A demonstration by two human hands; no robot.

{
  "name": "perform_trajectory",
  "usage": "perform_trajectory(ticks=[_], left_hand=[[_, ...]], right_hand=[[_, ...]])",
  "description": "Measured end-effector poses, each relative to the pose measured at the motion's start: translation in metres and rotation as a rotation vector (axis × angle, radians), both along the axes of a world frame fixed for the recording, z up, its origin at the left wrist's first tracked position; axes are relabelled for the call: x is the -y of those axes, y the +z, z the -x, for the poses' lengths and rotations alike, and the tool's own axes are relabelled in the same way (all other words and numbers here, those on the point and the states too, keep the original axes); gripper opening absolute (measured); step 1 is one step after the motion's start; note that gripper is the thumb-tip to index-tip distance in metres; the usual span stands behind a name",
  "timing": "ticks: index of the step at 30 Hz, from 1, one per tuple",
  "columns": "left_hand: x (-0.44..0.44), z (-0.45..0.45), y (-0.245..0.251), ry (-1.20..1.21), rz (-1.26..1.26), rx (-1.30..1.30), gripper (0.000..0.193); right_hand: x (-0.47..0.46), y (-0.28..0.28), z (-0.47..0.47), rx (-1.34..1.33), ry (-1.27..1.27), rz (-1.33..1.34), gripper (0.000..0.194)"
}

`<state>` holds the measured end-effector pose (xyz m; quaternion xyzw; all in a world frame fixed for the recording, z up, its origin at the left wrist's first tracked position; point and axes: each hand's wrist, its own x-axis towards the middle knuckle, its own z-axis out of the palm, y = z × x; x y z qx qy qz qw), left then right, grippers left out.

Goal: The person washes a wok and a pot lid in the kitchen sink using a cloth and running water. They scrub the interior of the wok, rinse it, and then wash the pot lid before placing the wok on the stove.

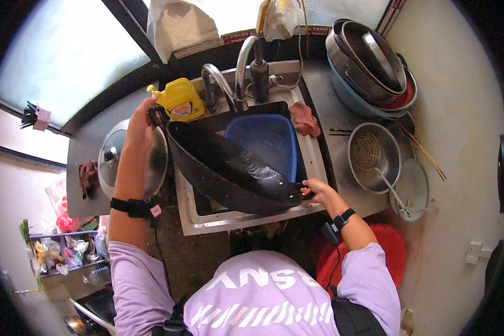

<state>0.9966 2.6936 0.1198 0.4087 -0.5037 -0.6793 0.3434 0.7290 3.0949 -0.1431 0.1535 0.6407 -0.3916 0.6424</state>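
A large black wok [222, 168] is held tilted over the sink [210, 224], its right side lower, with some water inside near that side. My left hand [140, 122] grips its raised left handle, and my right hand [317, 190] is closed on the lower right handle. Behind and partly under the wok sits a blue plastic basin [262, 130] in the sink. Two curved metal faucets [245, 50] stand at the sink's back. Beside my left hand is a yellow plastic jug [178, 98]. A pink cloth [304, 119] lies on the sink's right rim.
A glass pot lid [109, 172] lies on the left counter beside a dark cloth [88, 179]. To the right are stacked pots and basins [367, 67], a metal bowl [376, 157] with a wire strainer, and a glass bowl [418, 185]. A red tub [386, 252] stands below.
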Motion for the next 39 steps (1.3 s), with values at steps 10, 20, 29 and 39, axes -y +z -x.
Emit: perform_trajectory(ticks=[10, 20, 29, 39], left_hand=[[-0.009, 0.023, 0.046, -0.097, 0.028, 0.036, 0.042], [-0.011, -0.028, 0.02, -0.056, -0.079, -0.015, 0.03], [-0.011, -0.064, -0.106, 0.081, -0.235, 0.115, 0.014], [0.022, -0.041, -0.205, 0.114, -0.263, 0.391, 0.042]], right_hand=[[0.004, -0.074, -0.029, 0.33, 0.182, 0.09, 0.015], [-0.01, -0.004, -0.005, -0.017, 0.168, 0.093, 0.024], [-0.011, 0.002, 0.016, -0.501, -0.136, 0.137, 0.034], [-0.01, -0.013, 0.005, -0.665, -0.221, 0.181, 0.039]])
